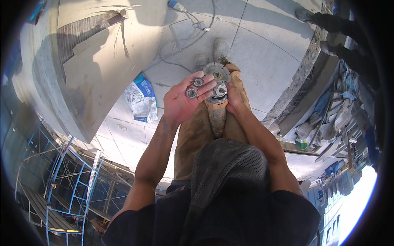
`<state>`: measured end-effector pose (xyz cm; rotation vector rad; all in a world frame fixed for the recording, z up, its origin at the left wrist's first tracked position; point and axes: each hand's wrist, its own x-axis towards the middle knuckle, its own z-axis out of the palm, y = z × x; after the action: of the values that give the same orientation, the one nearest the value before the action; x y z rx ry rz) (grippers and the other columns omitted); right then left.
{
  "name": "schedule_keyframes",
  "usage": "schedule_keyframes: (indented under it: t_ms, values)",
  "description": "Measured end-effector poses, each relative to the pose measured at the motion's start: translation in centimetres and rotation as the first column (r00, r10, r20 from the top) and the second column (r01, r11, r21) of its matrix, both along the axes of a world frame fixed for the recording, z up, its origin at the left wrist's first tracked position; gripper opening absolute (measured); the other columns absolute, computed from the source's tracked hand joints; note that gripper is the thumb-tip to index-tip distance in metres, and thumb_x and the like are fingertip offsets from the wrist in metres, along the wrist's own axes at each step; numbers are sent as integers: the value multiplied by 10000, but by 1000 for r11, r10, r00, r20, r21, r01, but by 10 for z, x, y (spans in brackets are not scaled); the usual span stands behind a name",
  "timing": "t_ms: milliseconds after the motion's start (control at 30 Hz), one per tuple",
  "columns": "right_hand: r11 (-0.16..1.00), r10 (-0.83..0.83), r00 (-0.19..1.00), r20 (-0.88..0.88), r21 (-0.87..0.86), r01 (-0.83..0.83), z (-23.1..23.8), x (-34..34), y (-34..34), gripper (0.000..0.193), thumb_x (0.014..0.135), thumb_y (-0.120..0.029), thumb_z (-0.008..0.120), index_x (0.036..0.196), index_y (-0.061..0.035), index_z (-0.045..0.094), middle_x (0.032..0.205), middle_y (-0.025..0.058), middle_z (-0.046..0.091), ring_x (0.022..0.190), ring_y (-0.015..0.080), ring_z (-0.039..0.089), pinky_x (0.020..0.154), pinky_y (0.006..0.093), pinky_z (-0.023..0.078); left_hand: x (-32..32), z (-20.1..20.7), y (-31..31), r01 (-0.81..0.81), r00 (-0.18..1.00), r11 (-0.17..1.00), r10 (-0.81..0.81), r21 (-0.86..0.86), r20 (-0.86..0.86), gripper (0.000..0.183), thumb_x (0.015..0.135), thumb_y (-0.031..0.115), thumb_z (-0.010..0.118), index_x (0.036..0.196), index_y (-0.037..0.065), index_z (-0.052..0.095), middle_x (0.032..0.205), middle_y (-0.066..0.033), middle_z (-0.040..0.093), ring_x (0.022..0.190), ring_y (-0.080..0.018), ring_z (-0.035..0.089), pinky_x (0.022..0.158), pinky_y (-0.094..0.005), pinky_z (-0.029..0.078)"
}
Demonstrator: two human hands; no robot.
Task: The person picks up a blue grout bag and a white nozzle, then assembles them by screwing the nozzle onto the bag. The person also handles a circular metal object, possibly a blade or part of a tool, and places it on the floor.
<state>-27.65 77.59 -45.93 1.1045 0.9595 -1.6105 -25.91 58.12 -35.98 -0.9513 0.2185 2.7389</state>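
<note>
Palm up, my left hand [177,102] has its fingers stretched out flat and bears two small round metal flange nuts [191,93], one on the palm side and one on the fingers. My right hand [234,97] is closed on the head of a worn angle grinder [217,117], partly hidden behind it. The grinder's orange-and-grey body lies between my thighs, its bare spindle facing up. Just beyond the head is a round segmented cutting disc [218,72]; whether my right fingers also touch it, I cannot tell. My left fingertips overlap the disc's near left edge.
A crumpled blue-and-white bag [140,98] lies left on the paved floor. Beyond runs a cable with a blue-white plug [176,5]. Large torn board sheets [98,61] stand left, blue scaffolding [67,184] lower left. Debris [328,119] and another person's legs [340,26] are at right.
</note>
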Motion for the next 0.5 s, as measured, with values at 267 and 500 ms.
schedule_keyframes:
  t_ms: [267, 500]
  values:
    - [998, -15, 1000, 4, -63, 16, -6, 5, 1, 280, 997, -189, 485, 1209, -7, 504, 1071, 118, 624, 949, 209, 633, 823, 386, 536, 3, -28, 31, 287, 863, 348, -498, -893, 83, 210, 1038, 153, 377, 1092, 7, 519, 962, -123, 665, 1026, -256, 623, 951, -422, 438]
    - [989, -104, 994, -37, -113, 99, -35, 35, 11, 282, 972, -224, 540, 1176, -30, 534, 1107, 100, 604, 962, 202, 623, 826, 345, 541, -6, -46, 83, 56, 741, -255, -637, -965, 211, 117, 997, 123, 434, 1045, 64, 523, 931, -71, 690, 999, -281, 619, 1081, -529, 222]
